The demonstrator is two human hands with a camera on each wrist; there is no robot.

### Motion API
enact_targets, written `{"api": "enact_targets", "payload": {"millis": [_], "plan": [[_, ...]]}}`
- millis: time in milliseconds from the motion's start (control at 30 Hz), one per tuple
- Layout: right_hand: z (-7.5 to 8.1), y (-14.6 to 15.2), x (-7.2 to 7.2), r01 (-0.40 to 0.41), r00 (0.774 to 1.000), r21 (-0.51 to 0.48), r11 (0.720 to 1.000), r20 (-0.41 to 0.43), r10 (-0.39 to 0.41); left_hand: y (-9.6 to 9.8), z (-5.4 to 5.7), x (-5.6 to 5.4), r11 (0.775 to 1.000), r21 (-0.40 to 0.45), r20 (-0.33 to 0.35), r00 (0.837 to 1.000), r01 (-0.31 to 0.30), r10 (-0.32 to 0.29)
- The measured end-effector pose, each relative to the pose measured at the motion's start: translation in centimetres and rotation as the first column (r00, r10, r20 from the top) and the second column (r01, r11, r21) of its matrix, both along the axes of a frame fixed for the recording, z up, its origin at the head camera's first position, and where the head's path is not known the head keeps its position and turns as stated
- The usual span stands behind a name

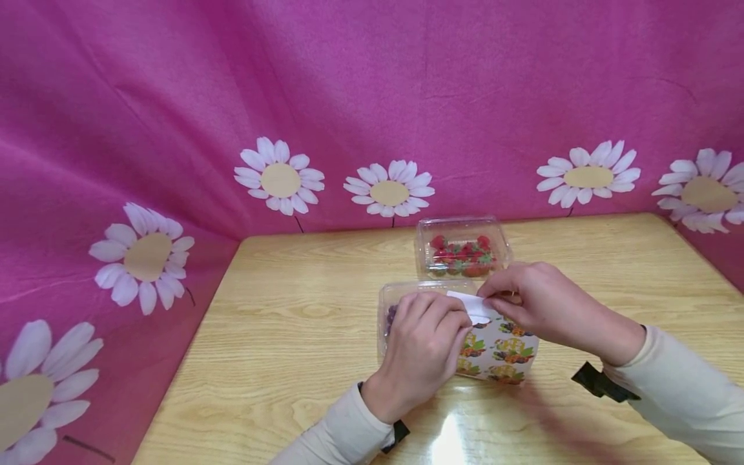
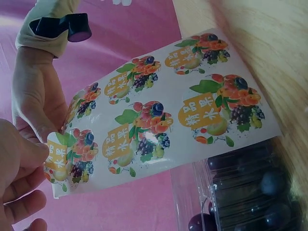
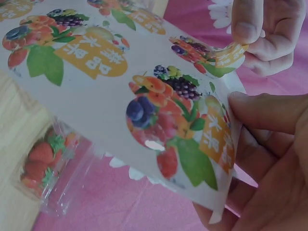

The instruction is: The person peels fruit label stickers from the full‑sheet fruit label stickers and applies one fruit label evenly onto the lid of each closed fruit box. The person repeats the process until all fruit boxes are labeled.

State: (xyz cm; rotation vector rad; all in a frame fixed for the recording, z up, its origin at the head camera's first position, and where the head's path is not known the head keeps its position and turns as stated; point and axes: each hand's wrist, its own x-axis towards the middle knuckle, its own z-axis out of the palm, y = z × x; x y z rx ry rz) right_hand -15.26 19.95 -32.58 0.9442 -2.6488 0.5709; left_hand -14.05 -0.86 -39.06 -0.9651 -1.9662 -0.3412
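A white sheet of fruit stickers (image 1: 494, 352), printed with colourful fruit and yellow labels, is held up over the table. My right hand (image 1: 540, 303) grips the sheet's edge, its thumb on the printed face in the right wrist view. The left hand (image 1: 424, 336) pinches the lifted edge of one sticker (image 3: 224, 60), which curls up from the backing. In the left wrist view that sticker (image 2: 72, 161) is still partly on the sheet. Behind the left hand and sheet stands a clear plastic box (image 1: 407, 289) with dark grapes (image 2: 236, 168), partly hidden.
A second clear plastic box (image 1: 422, 248) with strawberries (image 1: 465, 255) stands farther back, near the table's far edge. The wooden table (image 1: 290, 336) backs onto a pink cloth (image 1: 372, 97) with white daisies.
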Motion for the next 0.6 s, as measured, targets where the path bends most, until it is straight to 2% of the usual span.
{"api": "enact_targets", "payload": {"millis": [233,600], "plan": [[0.0,0.5,0.0,-0.024,0.994,0.004,1.0,-0.108,0.024,0.4,0.0,0.3,1.0,0.009,0.023,1.0,0.02,-0.02],[-0.2,1.3,0.0,-0.011,0.987,0.008,1.0,-0.162,0.012,0.4,0.1,0.8,0.998,0.014,0.048,0.997,0.059,-0.059]]}}
